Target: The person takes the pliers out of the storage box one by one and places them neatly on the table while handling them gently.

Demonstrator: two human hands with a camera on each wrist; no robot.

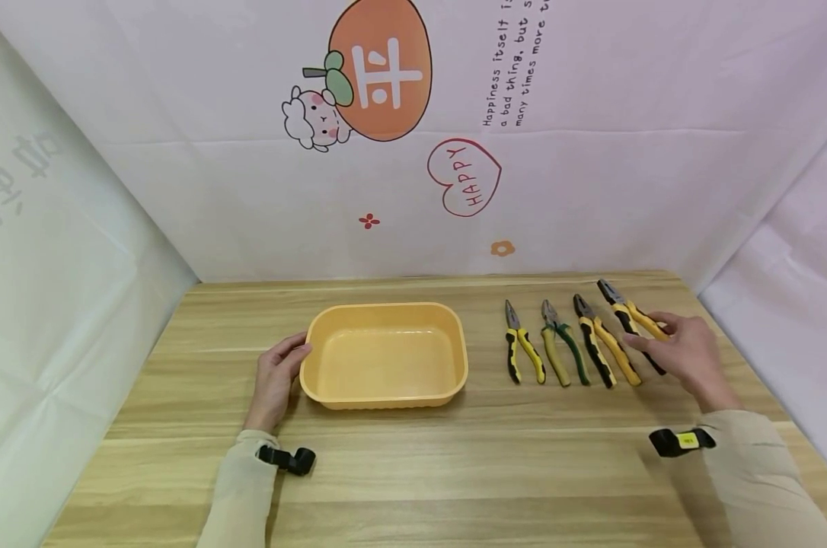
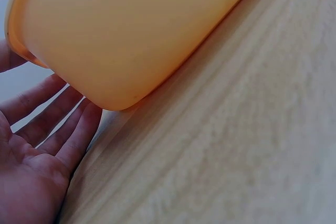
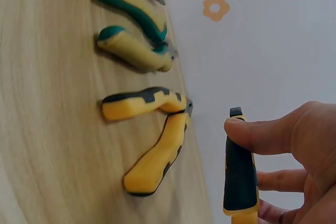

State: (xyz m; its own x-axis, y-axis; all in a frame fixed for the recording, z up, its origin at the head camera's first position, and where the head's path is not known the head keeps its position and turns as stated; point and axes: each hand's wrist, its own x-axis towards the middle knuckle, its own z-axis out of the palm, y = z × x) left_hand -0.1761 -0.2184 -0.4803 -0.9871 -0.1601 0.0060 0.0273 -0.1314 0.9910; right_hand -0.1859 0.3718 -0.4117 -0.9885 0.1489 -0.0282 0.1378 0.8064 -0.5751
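My left hand [image 1: 276, 377] rests at the left end of a yellow plastic basin [image 1: 386, 361]. In the left wrist view, its fairly straight fingers [image 2: 79, 132] touch the basin's outer wall, with the thumb near the rim. At the right, my right hand [image 1: 691, 354] grips a pair of combination pliers [image 1: 621, 307] by the yellow-and-black handles, jaws pointing away. The right wrist view has the thumb pressed on the black part of a handle [image 3: 240, 177]. Just left of the held pair lie other yellow-and-black pliers [image 1: 595, 335], their handles spread.
Green-and-tan pliers [image 1: 557, 331] and yellow-and-black needle-nose pliers [image 1: 514, 335] lie in the same row, right of the basin. Behind the wooden table [image 1: 441, 472] hangs a printed white cloth [image 1: 249, 198], with more white cloth along both sides.
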